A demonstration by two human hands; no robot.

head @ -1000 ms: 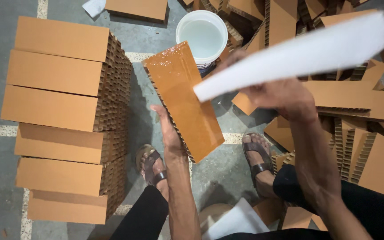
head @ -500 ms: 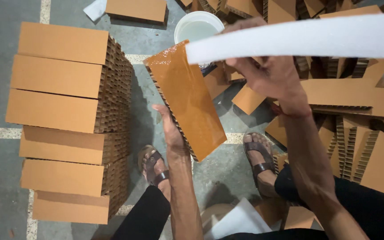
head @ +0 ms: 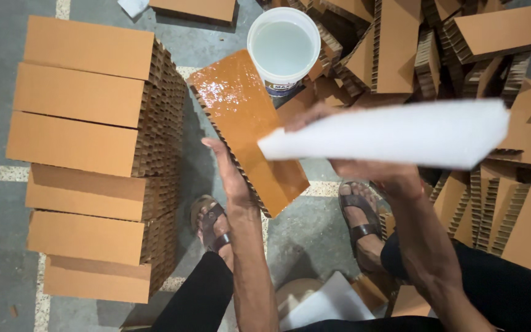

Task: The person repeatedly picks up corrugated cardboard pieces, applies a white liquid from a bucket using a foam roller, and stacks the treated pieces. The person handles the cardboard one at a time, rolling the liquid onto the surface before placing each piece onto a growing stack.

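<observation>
Two hands are engaged over the floor; the left hand [head: 228, 175] supports a honeycomb cardboard block [head: 247, 129] from its left edge, palm against the side and fingers flat, tilting the block's wet, glossy orange face upward; the right hand [head: 373, 169] grips a white sheet [head: 394, 132] along its lower edge, fingers closed on it, the sheet held level just above and to the right of the block, its left end overlapping the block's face. A white bucket [head: 283, 46] of pale liquid stands just beyond the block's top corner; stacked finished blocks [head: 87, 154] lie to the left, loose cardboard pieces [head: 462, 55] to the right. Judgement: coating appears done and facing is in hand; the sheet has yet to meet the wet face; the next move calls for squaring the sheet's edges to the block before pressing it flat.
</observation>
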